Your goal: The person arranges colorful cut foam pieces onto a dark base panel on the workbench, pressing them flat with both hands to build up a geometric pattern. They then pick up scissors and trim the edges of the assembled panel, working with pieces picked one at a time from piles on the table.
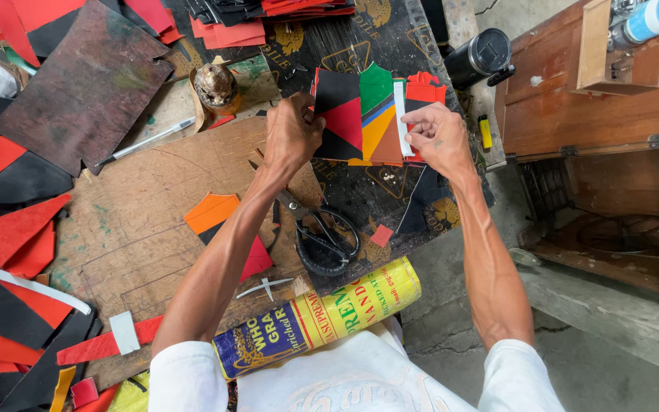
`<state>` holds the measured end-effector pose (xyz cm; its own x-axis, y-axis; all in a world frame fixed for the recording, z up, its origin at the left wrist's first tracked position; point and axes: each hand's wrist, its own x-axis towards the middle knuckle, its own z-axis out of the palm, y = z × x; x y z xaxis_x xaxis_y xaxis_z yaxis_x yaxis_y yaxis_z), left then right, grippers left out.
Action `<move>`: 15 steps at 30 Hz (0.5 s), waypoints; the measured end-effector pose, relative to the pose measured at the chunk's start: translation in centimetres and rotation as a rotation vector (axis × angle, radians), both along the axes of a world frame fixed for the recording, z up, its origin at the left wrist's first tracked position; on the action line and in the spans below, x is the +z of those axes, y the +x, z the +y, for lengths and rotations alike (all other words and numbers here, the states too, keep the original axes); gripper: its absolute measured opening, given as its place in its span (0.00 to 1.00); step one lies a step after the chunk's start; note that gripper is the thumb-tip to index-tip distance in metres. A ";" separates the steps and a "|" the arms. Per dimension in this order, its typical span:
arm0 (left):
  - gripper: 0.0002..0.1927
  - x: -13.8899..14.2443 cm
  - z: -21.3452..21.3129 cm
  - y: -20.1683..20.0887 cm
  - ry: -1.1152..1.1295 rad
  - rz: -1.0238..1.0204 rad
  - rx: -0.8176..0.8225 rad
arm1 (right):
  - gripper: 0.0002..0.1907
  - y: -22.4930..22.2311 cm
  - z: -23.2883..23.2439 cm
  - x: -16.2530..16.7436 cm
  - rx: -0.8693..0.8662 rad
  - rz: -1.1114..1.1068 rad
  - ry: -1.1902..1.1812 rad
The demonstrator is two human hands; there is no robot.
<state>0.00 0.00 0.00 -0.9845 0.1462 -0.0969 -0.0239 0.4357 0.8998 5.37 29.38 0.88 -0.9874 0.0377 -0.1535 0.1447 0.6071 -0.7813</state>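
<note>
Patchwork panel, a flat piece joined from black, red, green, orange and brown scraps, lies on the dark printed sheet at the far middle of the work surface, straight ahead of the person and between both hands. Its long axis runs near to far, only slightly tilted. The left hand is curled and pinches the panel's left edge, fingers closed on the black and red part. The right hand sits at the panel's right edge, fingertips narrowed on a thin white strip that stands along that edge, with red pieces just beyond it. Both hands touch the panel, so neither is clearly nearer; the strip belongs to the right hand's side. Black scissors lie near, toward the person, closer to the left forearm. A wooden board with red and black offcuts spreads to the left.
</note>
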 end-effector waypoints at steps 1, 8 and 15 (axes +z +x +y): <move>0.16 -0.1 0.0 -0.1 -0.002 0.002 -0.003 | 0.15 0.2 -0.3 0.6 0.023 0.026 0.015; 0.15 1.5 -0.2 0.1 -0.032 -0.014 -0.031 | 0.14 1.6 -1.8 4.1 0.127 0.145 0.028; 0.23 4.5 -8.9 6.3 -0.164 0.123 0.043 | 0.07 8.1 -5.4 6.7 -0.189 0.427 0.040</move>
<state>6.34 -8.85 4.49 -0.9953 0.0964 0.0053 0.0603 0.5771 0.8144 13.45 24.00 7.55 -0.9371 0.2205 0.2705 -0.0739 0.6321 -0.7714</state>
